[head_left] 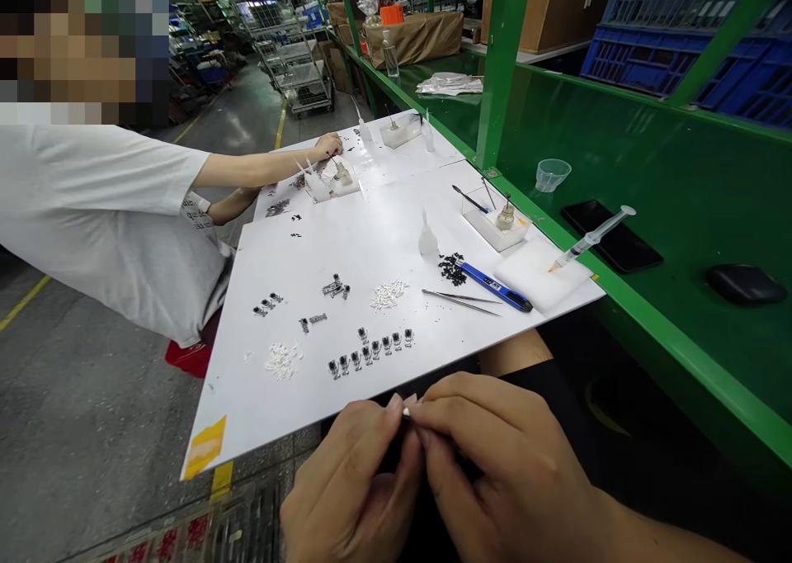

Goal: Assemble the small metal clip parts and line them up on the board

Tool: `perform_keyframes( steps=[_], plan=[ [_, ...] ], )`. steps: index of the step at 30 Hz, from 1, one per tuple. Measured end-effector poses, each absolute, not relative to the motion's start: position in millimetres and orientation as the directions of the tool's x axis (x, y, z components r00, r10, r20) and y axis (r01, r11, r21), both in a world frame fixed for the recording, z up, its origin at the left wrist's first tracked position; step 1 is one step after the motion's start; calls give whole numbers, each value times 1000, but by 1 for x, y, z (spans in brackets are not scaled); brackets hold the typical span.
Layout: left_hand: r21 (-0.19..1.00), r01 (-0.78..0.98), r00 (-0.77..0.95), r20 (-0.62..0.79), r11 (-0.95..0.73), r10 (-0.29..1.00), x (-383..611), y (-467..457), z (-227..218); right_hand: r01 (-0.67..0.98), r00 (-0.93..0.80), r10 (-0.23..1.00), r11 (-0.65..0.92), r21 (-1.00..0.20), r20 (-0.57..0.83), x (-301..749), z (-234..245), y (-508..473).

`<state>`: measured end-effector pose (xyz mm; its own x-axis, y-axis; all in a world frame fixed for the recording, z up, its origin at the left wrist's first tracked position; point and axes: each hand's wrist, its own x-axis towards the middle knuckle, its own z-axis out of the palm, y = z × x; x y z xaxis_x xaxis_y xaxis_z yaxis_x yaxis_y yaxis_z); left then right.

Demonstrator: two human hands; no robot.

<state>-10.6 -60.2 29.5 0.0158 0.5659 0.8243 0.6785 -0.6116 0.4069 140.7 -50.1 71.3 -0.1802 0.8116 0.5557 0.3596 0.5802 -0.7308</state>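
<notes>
In front of the board's near edge, my left hand (352, 480) and my right hand (507, 456) meet fingertip to fingertip. Both are closed in a pinch around a small white piece (406, 413), mostly hidden by the fingers. Beyond them on the white board (297, 282) stands a row of small metal-and-black parts (366, 355). Two heaps of tiny white pieces, a left heap (283, 361) and a right heap (389, 295), lie near that row. Tweezers (461, 299), a blue utility knife (497, 287) and a pile of small black pieces (453, 269) lie farther right.
A syringe (591, 239) rests with its tip on a white foam pad (538, 274). A squeeze bottle (427, 239) and a tray (495, 224) with a small jar stand behind. On the green bench are a phone (612, 234) and a plastic cup (552, 175). A co-worker's arm (266, 169) reaches over the far left.
</notes>
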Motion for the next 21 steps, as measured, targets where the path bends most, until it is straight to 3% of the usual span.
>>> perform_keyframes(
  steps=[21],
  plan=[
    [374,711,67,807,-595,587,-9,-57,31,262,-177,865,501,-825,470,140,67,-49]
  ],
)
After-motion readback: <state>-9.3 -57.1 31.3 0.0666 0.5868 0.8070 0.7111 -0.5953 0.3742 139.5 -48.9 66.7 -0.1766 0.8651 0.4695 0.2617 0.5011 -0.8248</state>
